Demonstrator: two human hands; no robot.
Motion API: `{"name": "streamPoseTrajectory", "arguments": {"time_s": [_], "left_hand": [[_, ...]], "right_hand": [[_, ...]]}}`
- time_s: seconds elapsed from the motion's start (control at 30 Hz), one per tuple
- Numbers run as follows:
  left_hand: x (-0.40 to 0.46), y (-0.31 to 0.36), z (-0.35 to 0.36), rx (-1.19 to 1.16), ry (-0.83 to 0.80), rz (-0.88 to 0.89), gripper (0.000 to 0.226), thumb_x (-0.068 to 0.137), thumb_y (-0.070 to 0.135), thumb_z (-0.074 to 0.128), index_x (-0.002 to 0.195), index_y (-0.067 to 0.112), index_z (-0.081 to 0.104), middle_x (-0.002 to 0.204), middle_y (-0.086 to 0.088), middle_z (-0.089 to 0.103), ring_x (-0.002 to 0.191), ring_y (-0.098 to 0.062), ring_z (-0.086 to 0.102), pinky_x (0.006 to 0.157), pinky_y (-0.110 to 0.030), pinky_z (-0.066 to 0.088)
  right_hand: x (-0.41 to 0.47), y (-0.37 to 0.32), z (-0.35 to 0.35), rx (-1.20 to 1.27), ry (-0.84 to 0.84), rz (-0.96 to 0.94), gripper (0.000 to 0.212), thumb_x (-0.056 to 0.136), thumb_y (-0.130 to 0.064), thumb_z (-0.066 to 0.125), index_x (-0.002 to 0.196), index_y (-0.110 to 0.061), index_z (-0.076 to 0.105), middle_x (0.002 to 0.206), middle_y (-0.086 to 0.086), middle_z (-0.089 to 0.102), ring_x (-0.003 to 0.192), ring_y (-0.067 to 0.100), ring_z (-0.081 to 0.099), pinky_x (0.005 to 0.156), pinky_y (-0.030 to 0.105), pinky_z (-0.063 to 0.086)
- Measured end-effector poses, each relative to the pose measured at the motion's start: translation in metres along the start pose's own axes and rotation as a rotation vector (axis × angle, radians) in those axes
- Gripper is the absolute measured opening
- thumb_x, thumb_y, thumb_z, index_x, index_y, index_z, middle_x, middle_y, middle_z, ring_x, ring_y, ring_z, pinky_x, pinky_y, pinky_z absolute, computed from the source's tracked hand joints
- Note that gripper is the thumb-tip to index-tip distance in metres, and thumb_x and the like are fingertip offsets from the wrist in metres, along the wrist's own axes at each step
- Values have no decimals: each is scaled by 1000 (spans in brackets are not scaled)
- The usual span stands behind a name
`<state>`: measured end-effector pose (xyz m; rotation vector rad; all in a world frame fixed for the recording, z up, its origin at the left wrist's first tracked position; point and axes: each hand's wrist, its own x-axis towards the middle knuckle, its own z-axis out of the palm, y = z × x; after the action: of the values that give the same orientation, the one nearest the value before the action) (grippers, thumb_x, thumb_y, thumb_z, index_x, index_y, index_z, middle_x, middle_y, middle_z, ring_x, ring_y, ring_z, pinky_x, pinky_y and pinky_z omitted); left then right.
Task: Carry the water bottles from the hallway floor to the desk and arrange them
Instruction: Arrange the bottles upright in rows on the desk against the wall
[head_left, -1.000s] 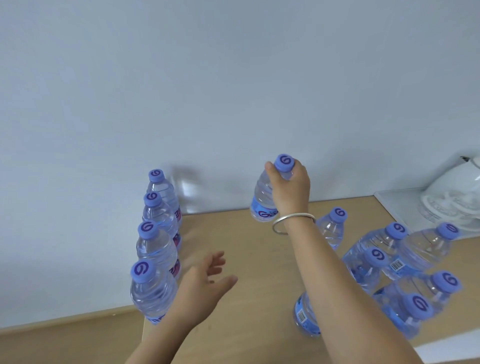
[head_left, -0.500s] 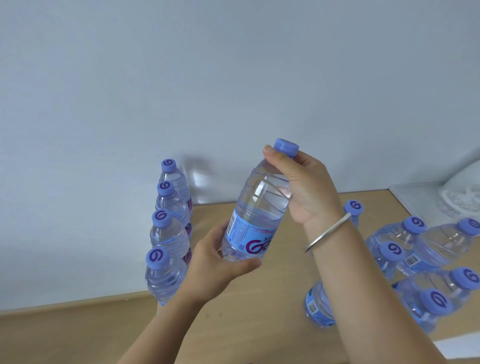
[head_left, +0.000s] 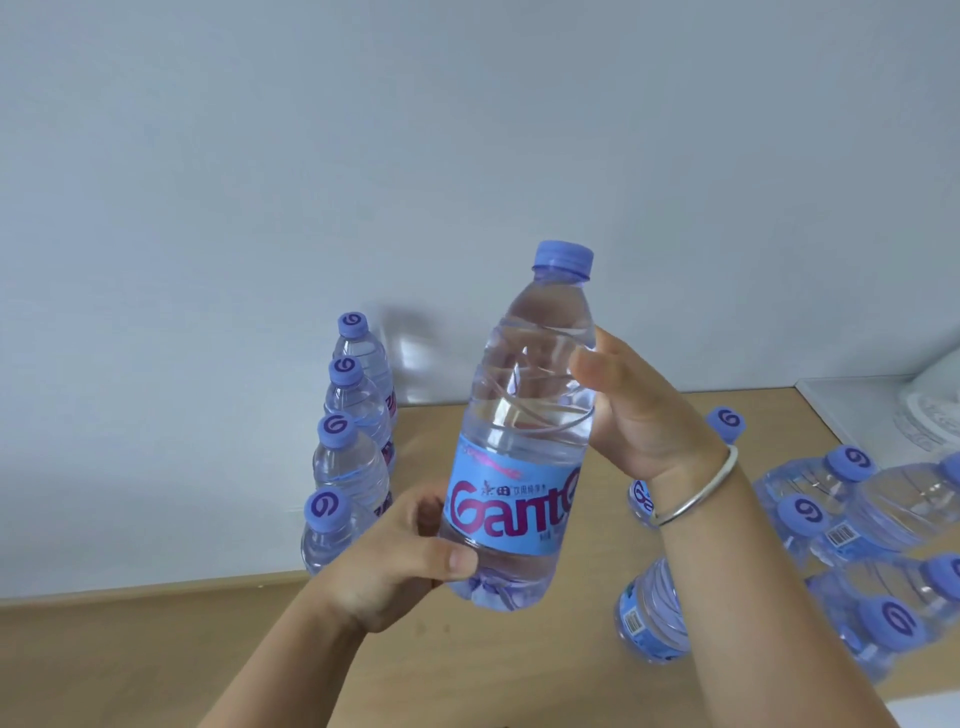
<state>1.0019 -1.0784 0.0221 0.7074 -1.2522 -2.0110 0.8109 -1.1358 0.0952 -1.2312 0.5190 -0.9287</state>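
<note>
Right of the held bottle (head_left: 519, 441), the right hand (head_left: 639, 415) and wrist hide most of a second bottle (head_left: 641, 502). Farther right, a cluster of bottles (head_left: 883, 512) is blurred, and the picture's edge cuts off a white object (head_left: 927, 415).

A blue-capped water bottle (head_left: 524, 415) is held nearly upright above the wooden desk (head_left: 519, 675). Its base is gripped by the left hand (head_left: 400, 561) and its clear upper body by the right hand (head_left: 639, 415), whose wrist is ringed by a silver bangle (head_left: 701, 493). Left of the water bottle, four bottles (head_left: 353, 441) are lined up along the wall (head_left: 467, 130). Right of it, more bottles (head_left: 857, 519) are clustered, some tilted.
</note>
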Motion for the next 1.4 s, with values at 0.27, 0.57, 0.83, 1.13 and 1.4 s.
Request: {"name": "streamPoseTrajectory", "arguments": {"time_s": [0.27,0.57,0.83,1.13,1.4], "left_hand": [[-4,7,-3,252,287,31,90,40,34,89,122,15,55,116,-4,68,110,-20,63,89,-30,53],[3,-8,-3,341,392,74,57,45,28,86,98,15,68,96,-4,74,94,-20,69,79,-27,55],[9,-33,-14,424,525,-3,47,49,24,86,93,22,70,93,-2,74,94,-26,68,88,-44,54],[26,-80,-16,441,774,-55,73,70,9,76,133,26,44,121,20,57,115,-1,51,95,-17,37],[33,-93,-25,485,778,-186,92,74,14,73,147,14,18,145,2,39,131,-6,37,104,-21,33]], "right_hand": [[1,10,-9,-29,160,-36,38,67,-30,71,102,-16,67,93,1,72,86,19,68,75,30,55],[11,13,-4,-355,268,80,39,64,-31,71,99,-13,69,96,4,73,92,22,69,85,35,54],[15,25,-10,-775,261,251,37,60,-44,67,95,-30,67,54,-32,56,56,-13,54,54,2,38],[45,70,-25,-897,381,324,50,46,-55,73,82,-21,64,73,-1,62,63,5,53,61,24,49],[113,115,-35,-936,552,221,27,63,-28,80,80,-21,59,72,-7,62,69,14,58,64,26,46]]}}
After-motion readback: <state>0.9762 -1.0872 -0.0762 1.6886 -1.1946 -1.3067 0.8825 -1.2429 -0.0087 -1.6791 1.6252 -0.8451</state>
